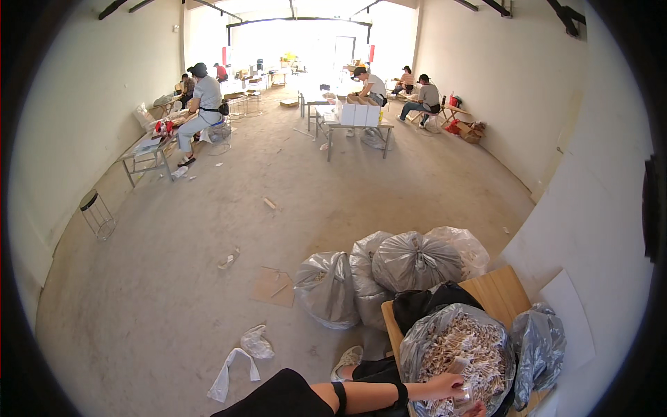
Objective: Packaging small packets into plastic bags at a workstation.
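A grey plastic bag [415, 335] lies open, full of loose, thin, pale sticks [479, 347] that look like cotton swabs. Over the heap, my left hand [443, 385] reaches in from the left with its fingers closed on a small clear plastic container [462, 397]. My right hand [476, 409] shows only in part at the lower edge, its fingers against the container's other side. What is inside the container is too small to tell. Another small, brownish, see-through piece [458, 365] lies on the sticks just beyond my left hand.
The bag rests on a wooden table [501, 288], beside black cloth [434, 300] and another grey bag [538, 340]. Several stuffed sacks [417, 260] stand on the floor beyond. Plastic scraps [257, 342] and flat cardboard [273, 287] lie left. Other people [206, 97] work at far tables.
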A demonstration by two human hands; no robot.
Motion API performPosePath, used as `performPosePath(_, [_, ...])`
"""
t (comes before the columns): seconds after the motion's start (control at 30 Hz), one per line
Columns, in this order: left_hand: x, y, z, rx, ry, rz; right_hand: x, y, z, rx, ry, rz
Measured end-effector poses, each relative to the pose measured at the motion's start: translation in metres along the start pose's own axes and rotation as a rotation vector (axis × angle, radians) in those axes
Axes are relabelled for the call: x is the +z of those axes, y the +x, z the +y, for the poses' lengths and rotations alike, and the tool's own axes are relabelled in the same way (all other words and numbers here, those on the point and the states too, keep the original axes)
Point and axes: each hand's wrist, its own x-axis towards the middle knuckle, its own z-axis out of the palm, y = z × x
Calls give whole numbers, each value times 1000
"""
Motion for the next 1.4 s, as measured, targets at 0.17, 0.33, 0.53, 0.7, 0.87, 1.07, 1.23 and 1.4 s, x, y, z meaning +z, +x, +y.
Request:
performPosePath(0.17, [18,3,-7,344,238,139,1,6,3,-228,-47,-152])
performPosePath(0.33, [27,8,-14,364,186,116,16,5,45,111,133,-242])
performPosePath(0.53, [26,11,-13,288,156,92,33,7,84,58,339,-204])
performPosePath(0.7, [29,13,-12,359,104,299,34,11,42,-16,-56,36])
performPosePath(0.87, [29,20,-14,363,63,439,30,5,39,378,411,-68])
performPosePath(1.07, [29,18,-21,146,-22,290,48,-10,95,-456,-318,-46])
performPosePath(1.23, [18,13,-11,226,97,152,13,0,13,404,-18,-246])
performPosePath(1.4, [20,-6,17,-139,-719,93,24,-5,39,285,-171,-206])
